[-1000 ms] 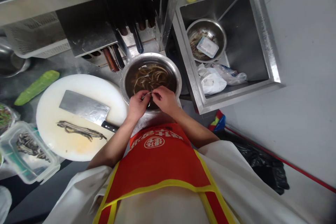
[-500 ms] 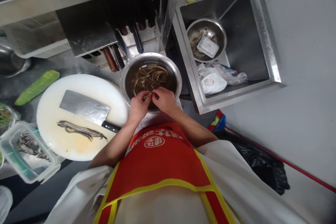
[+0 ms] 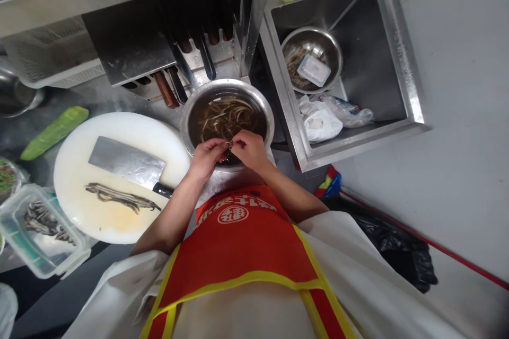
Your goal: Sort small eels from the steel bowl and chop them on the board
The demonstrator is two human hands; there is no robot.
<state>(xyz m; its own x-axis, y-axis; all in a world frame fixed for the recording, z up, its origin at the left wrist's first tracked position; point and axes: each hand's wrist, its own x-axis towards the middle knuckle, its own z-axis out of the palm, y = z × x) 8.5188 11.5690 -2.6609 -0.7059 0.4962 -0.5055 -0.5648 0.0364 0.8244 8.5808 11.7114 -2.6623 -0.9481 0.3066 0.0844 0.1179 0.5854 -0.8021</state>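
Head view: left hand and right hand, fingers pinched together on one thin strip above the steel bowl.

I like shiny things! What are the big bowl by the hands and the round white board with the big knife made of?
The bowl looks like stainless steel: silvery, with a shiny rim. The round board looks like white plastic, smooth and matte, though that is less sure. The cleaver has a dull grey metal blade and a dark handle.

Commercial kitchen: s/s sink, knife rack, round cutting board w/ cleaver, red apron.
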